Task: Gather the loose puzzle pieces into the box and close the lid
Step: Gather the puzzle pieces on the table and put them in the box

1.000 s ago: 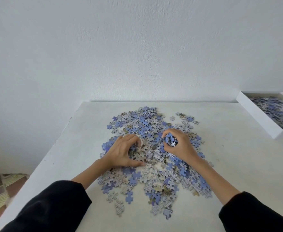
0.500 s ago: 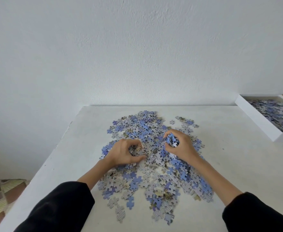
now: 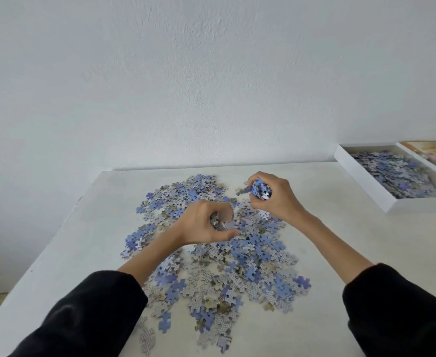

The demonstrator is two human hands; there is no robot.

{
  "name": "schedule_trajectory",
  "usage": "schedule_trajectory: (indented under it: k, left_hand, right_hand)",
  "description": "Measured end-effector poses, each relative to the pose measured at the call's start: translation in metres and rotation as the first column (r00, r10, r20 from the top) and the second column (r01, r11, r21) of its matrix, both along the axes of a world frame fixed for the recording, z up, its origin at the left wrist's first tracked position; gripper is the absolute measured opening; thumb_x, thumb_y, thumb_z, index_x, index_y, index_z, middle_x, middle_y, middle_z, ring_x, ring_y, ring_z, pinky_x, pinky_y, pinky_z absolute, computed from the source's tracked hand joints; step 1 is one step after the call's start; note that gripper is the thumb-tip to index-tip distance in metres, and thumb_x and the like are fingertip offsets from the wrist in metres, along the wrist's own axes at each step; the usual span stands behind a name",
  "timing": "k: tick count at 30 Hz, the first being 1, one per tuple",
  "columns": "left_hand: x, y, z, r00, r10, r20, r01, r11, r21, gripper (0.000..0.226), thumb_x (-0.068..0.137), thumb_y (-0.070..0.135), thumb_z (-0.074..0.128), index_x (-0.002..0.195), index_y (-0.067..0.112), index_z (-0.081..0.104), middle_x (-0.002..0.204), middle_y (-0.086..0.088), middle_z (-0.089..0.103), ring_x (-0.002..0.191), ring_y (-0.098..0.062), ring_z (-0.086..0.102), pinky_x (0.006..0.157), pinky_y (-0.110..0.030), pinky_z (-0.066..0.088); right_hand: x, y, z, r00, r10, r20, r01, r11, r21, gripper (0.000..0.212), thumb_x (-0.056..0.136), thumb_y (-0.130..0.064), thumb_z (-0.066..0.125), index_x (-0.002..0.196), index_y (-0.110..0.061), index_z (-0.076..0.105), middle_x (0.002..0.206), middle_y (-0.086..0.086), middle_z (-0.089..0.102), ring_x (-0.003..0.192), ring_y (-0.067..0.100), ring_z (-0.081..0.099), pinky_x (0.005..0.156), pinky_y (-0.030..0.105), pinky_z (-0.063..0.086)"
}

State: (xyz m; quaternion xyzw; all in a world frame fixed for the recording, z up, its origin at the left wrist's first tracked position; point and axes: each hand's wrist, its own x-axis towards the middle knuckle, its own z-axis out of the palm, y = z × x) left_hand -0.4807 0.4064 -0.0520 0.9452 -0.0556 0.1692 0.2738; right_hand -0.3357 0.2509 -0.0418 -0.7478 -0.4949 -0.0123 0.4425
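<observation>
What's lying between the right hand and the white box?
Just bare tabletop, seen in the head view, between the right hand and the box.

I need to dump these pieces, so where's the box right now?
Head view: the open white box sits at the far right of the table, beyond the right hand, with pieces in it.

View: single head-worn wide-angle camera.
Position: over the near edge of the table, close in.
Facing: forward and down, toward the far edge and the wall.
Framing: left sleeve and right sleeve fill the bottom corners; the frame's right side cuts the box.
</observation>
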Motion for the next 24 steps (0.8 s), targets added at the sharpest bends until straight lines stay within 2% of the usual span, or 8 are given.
schedule_trajectory:
  k: [2, 5, 7, 13, 19, 24]
  left_hand:
    - [0.011, -0.013, 0.004, 1.0, -0.018, 0.008, 0.018, 1.0, 0.003, 0.04, 0.071, 0.059, 0.058, 0.074, 0.019, 0.057, 0.05, 0.012, 0.045, 0.044, -0.004, 0.038, 0.047, -0.013, 0.026]
    - [0.032, -0.031, 0.01, 0.999, -0.043, 0.007, 0.042, 0.999, 0.009, 0.034, 0.072, 0.056, 0.06, 0.073, 0.022, 0.058, 0.051, 0.013, 0.047, 0.045, -0.004, 0.041, 0.047, -0.013, 0.027]
    - [0.046, -0.043, 0.013, 0.999, -0.043, 0.002, 0.043, 0.999, 0.019, 0.033, 0.072, 0.055, 0.06, 0.073, 0.022, 0.059, 0.049, 0.014, 0.044, 0.045, -0.003, 0.041, 0.048, -0.013, 0.026]
    - [0.095, -0.079, 0.018, 0.998, -0.056, 0.012, 0.055, 0.995, 0.079, 0.035, 0.071, 0.055, 0.058, 0.075, 0.02, 0.057, 0.052, 0.01, 0.043, 0.048, -0.01, 0.04, 0.048, -0.014, 0.027]
    - [0.155, -0.124, 0.024, 0.998, -0.057, -0.014, 0.059, 0.99, 0.13, 0.026, 0.074, 0.037, 0.075, 0.075, 0.017, 0.058, 0.054, 0.012, 0.045, 0.05, -0.011, 0.041, 0.05, -0.017, 0.028]
    - [0.204, -0.167, 0.026, 0.995, -0.095, -0.02, 0.096, 0.988, 0.119, 0.025, 0.074, 0.035, 0.075, 0.075, 0.017, 0.058, 0.058, 0.01, 0.049, 0.055, -0.012, 0.04, 0.052, -0.018, 0.029]
  right_hand:
    - [0.011, -0.009, 0.002, 1.0, -0.002, -0.004, 0.002, 1.0, 0.002, 0.02, 0.074, -0.001, 0.066, 0.088, -0.014, 0.059, 0.082, 0.003, 0.06, 0.065, 0.01, 0.054, 0.058, 0.019, 0.043]
    - [0.029, -0.023, 0.005, 0.999, -0.016, -0.031, 0.016, 1.0, 0.007, 0.019, 0.075, -0.001, 0.065, 0.087, -0.014, 0.059, 0.081, 0.008, 0.062, 0.067, 0.021, 0.057, 0.06, 0.03, 0.046]
    - [0.043, -0.034, 0.007, 0.999, -0.017, -0.034, 0.018, 1.0, 0.009, 0.02, 0.074, -0.002, 0.065, 0.087, -0.015, 0.059, 0.081, 0.009, 0.062, 0.069, 0.025, 0.058, 0.061, 0.032, 0.047]
    - [0.093, -0.072, 0.014, 0.999, -0.039, -0.031, 0.04, 0.999, 0.026, 0.025, 0.073, -0.001, 0.064, 0.083, -0.022, 0.056, 0.077, 0.004, 0.06, 0.064, 0.017, 0.052, 0.059, 0.023, 0.043]
    - [0.155, -0.119, 0.022, 0.997, -0.08, 0.017, 0.079, 0.996, 0.047, 0.018, 0.073, 0.0, 0.065, 0.087, -0.011, 0.059, 0.078, 0.003, 0.06, 0.063, 0.011, 0.05, 0.059, 0.016, 0.04]
    - [0.204, -0.161, 0.026, 0.991, -0.132, 0.024, 0.129, 0.989, 0.078, 0.018, 0.074, 0.0, 0.065, 0.087, -0.011, 0.06, 0.073, 0.003, 0.059, 0.058, 0.008, 0.047, 0.054, 0.011, 0.037]
